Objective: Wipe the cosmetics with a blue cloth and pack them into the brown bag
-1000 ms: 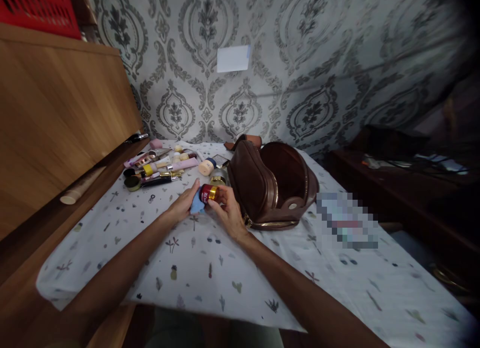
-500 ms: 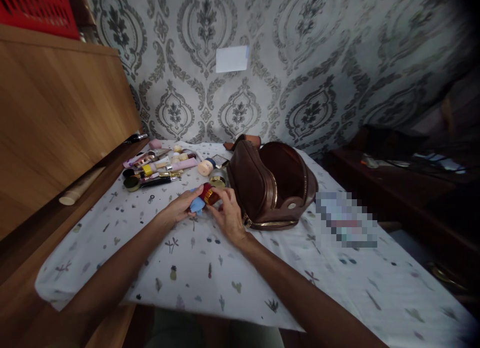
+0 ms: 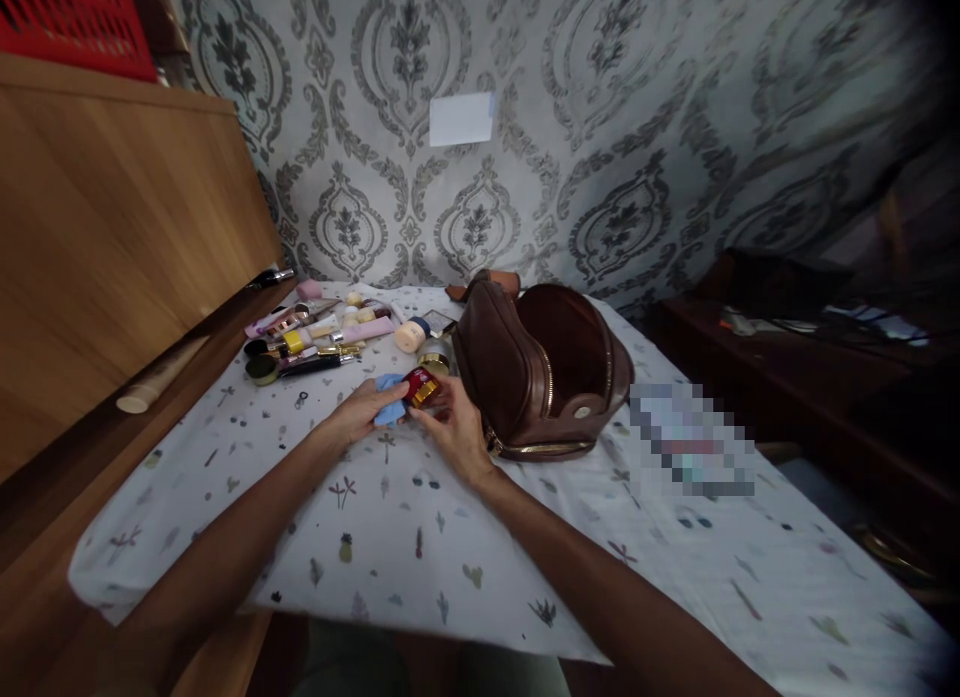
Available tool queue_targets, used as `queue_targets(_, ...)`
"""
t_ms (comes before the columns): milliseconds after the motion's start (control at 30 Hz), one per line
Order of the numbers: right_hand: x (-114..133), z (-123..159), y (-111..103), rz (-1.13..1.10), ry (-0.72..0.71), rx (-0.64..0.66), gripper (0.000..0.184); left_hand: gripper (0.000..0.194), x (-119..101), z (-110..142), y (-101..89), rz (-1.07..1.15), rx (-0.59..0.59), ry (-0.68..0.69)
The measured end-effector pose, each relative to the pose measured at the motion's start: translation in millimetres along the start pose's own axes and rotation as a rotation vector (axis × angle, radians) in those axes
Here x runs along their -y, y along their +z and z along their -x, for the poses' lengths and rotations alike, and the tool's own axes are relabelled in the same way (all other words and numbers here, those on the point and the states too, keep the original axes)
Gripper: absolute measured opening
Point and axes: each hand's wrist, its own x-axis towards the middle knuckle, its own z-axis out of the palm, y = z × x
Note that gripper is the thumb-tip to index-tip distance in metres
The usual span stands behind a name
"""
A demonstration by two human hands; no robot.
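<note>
A small dark red jar with a gold lid [image 3: 421, 388] is held between my hands, a little above the table. My left hand [image 3: 361, 411] is closed on a light blue cloth [image 3: 391, 399], which is pressed against the jar's left side. On the other side, the fingers of my right hand [image 3: 459, 427] grip the jar near its gold part. Just behind the jar stands a round container with a gold rim [image 3: 434, 356]. A brown leather bag [image 3: 499, 367] sits open beside my right hand, its zip undone.
Makeup tubes, brushes and small bottles [image 3: 365, 330] lie in a cluster at the back left. A cream jar with a dark lid [image 3: 412, 335] stands near the bag. A wooden cabinet [image 3: 135, 217] borders the left side; patterned wallpaper rises behind the white tablecloth [image 3: 450, 537].
The jar has been turned in my fingers, so more of its red and gold surface shows. The blue cloth has shifted slightly up, spreading along the jar's left side.
</note>
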Motion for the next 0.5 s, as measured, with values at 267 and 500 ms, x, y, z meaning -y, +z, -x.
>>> queue_targets(267,-3.8,-0.1,-1.8,0.159,-0.108,-0.064,0.053,0.057,-5.7,5.2,2.0,-0.082,0.012,-0.006)
queue_targets(500,-2.4,0.1,-1.7,0.169,-0.137,-0.067,0.051,0.064,-10.9,7.8,3.9,-0.153,0.007,0.038)
